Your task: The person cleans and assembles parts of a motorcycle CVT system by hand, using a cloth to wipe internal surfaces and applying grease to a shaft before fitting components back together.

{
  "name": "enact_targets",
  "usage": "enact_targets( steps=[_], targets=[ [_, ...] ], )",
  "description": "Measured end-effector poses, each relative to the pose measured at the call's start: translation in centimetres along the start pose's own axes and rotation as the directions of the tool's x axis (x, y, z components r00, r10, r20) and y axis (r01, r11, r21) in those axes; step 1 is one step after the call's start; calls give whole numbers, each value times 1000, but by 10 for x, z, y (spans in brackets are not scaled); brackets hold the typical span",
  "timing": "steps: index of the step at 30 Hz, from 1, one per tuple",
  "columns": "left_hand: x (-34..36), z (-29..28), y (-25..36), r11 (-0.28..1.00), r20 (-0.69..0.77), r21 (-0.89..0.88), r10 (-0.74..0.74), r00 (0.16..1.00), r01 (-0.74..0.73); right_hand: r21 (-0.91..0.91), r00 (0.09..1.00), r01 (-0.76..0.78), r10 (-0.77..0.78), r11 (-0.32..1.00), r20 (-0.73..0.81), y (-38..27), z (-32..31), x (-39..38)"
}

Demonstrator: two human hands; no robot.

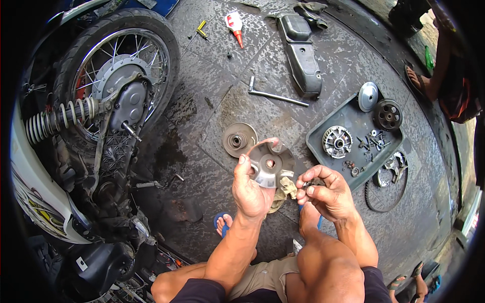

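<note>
In my left hand (252, 194) is a dished metal variator ramp plate (259, 174) with a center hole and notched rim. The thumb presses its near left edge, and a fingertip shows at the far rim. My right hand (326, 192) is just right of the plate, fingers closed in a pinch around a small dark part (314, 184) that they mostly hide. A crumpled tan rag (287, 188) shows between the hands; which hand bears it I cannot tell. Beyond the plate, a round pulley half (239, 140) lies on the floor.
On the right, a grey tray (323, 118) holds a finned variator part (337, 142), a clutch bell (388, 114) and small hardware; a drive belt (371, 202) lies beside it. Ahead are an L-shaped wrench (278, 96), a crankcase cover (303, 60) and a bottle (234, 25). A scooter's rear wheel (169, 55) stands left.
</note>
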State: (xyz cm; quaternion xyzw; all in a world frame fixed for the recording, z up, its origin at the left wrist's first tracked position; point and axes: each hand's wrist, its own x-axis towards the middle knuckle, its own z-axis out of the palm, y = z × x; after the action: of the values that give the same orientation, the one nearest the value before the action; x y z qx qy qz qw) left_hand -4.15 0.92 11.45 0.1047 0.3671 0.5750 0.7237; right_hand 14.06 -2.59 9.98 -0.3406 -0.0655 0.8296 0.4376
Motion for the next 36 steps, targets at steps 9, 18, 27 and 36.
enact_targets(
  steps=[9,18,27,36],
  targets=[
    [8,-10,-28,984,-86,-5,176,981,-177,-33,994,61,-64,998,-92,11,-3,7],
    [11,-5,-32,990,-115,139,38,993,-22,-236,977,116,-153,965,-146,6,1,10],
    [7,-11,-29,916,61,394,-105,993,73,-378,990,11,-64,926,-128,-4,1,10],
    [6,-17,-42,929,162,-268,-217,963,254,-494,881,181,-363,850,-302,-4,-11,21]
  ],
)
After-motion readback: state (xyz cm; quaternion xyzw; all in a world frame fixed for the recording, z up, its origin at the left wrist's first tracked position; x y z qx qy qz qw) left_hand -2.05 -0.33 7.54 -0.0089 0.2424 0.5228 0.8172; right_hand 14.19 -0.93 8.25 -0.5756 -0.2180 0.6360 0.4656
